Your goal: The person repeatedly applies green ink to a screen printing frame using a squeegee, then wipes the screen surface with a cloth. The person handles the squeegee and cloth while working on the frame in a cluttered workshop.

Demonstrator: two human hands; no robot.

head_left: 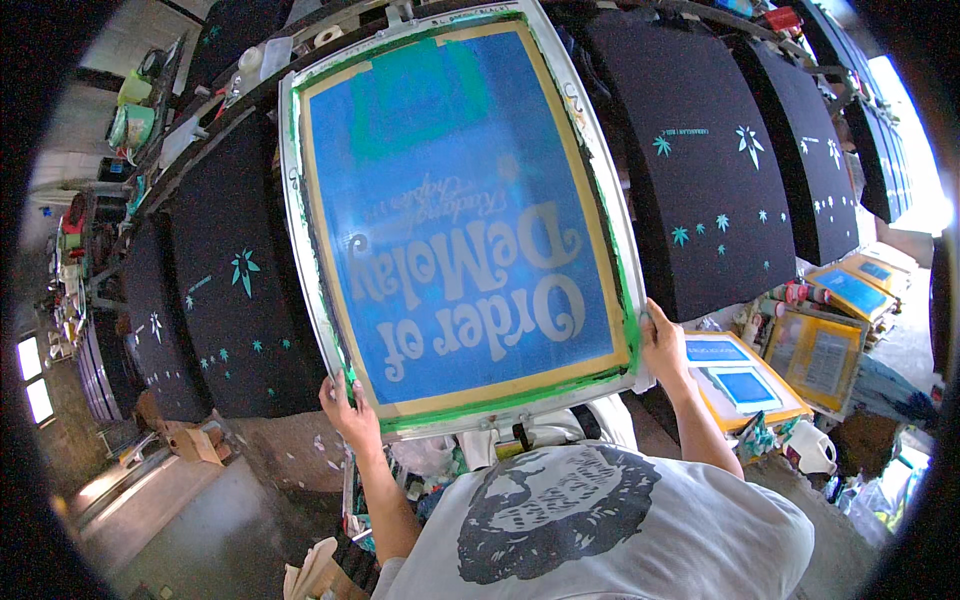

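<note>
A large screen printing frame (465,230) with blue mesh, yellow tape borders and green-smeared metal edges is held up before me, slightly tilted. Pale stencil lettering shows upside down on its mesh, and a teal patch covers part of the far end. At the near left corner, my left hand (352,412) is closed around the rim. My right hand (663,345) grips the near right edge, fingers partly hidden behind the frame. The far end of the frame reaches the rail at the back; whether it rests there I cannot tell.
Black printed fabric panels with teal and white leaf shapes (715,170) lie on slanted boards to the right; similar panels (235,270) are on the left. More screen frames (745,385) lie at the lower right near a white jug (810,447). Green containers (130,125) stand far left.
</note>
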